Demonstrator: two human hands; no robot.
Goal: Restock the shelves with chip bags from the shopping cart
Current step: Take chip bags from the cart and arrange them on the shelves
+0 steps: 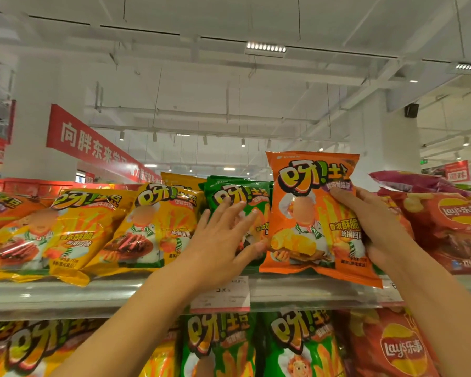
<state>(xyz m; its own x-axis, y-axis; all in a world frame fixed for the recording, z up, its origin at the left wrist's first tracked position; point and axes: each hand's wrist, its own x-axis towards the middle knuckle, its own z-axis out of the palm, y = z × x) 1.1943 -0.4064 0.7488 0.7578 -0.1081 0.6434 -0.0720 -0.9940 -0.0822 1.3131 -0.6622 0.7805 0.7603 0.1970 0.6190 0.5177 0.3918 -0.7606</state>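
Our right hand (375, 227) gripped the orange chip bag (313, 213) while our flat, released left hand (223, 235) pressed the green bag (229, 197); crowding might topple neighbours.

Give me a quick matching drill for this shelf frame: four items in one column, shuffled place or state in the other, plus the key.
Items
1. orange bag
2. green bag
3. yellow bags
4. red Lay's bags

States
A. lying on the top shelf, left of the hands
B. piled at the right end
C. gripped upright by the right hand
D. pressed by the left hand, fingers spread

Pairs: 1-C, 2-D, 3-A, 4-B
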